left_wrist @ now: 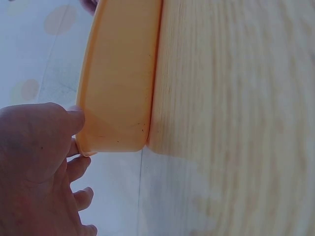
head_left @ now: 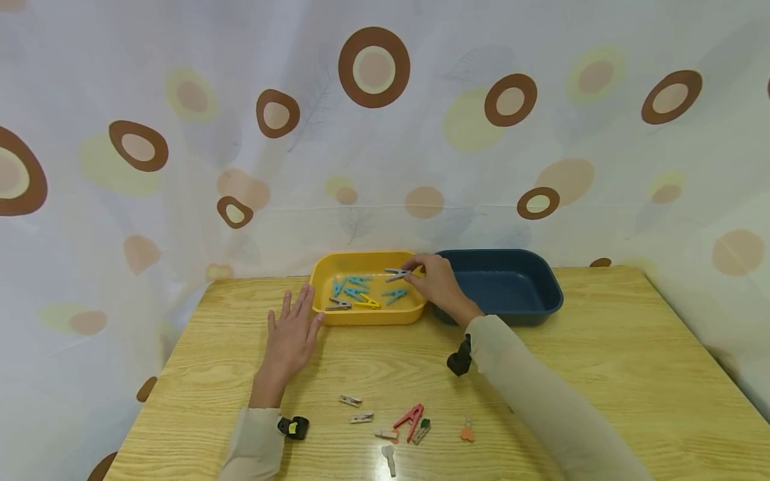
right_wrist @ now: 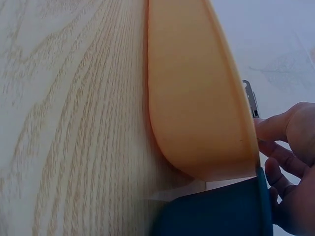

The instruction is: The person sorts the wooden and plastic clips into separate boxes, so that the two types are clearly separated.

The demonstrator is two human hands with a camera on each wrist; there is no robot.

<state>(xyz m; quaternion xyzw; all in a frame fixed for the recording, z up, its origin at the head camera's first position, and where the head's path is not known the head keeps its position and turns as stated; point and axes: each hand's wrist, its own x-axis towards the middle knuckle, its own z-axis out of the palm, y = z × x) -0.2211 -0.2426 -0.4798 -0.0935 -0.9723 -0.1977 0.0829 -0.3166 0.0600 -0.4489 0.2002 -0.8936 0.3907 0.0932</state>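
My right hand (head_left: 438, 284) pinches a grey clothespin (head_left: 397, 273) above the right part of a yellow tray (head_left: 367, 319). In the right wrist view, that clothespin (right_wrist: 251, 98) shows past the tray's rim, partly hidden. Inside the tray lie several blue clothespins (head_left: 355, 293), a yellow clothespin (head_left: 367, 302) and another grey clothespin (head_left: 339, 304). My left hand (head_left: 293, 337) has its fingers spread and touches the tray's left end. The left wrist view shows its thumb (left_wrist: 75, 120) against the rim.
A dark blue tray (head_left: 502, 321) stands right beside the yellow one. Nearer on the wooden table (head_left: 601, 361) lie a red clothespin (head_left: 410, 421), several small wooden clips (head_left: 361, 418) and a clip with an orange heart (head_left: 467, 431). A patterned curtain (head_left: 373, 167) hangs behind.
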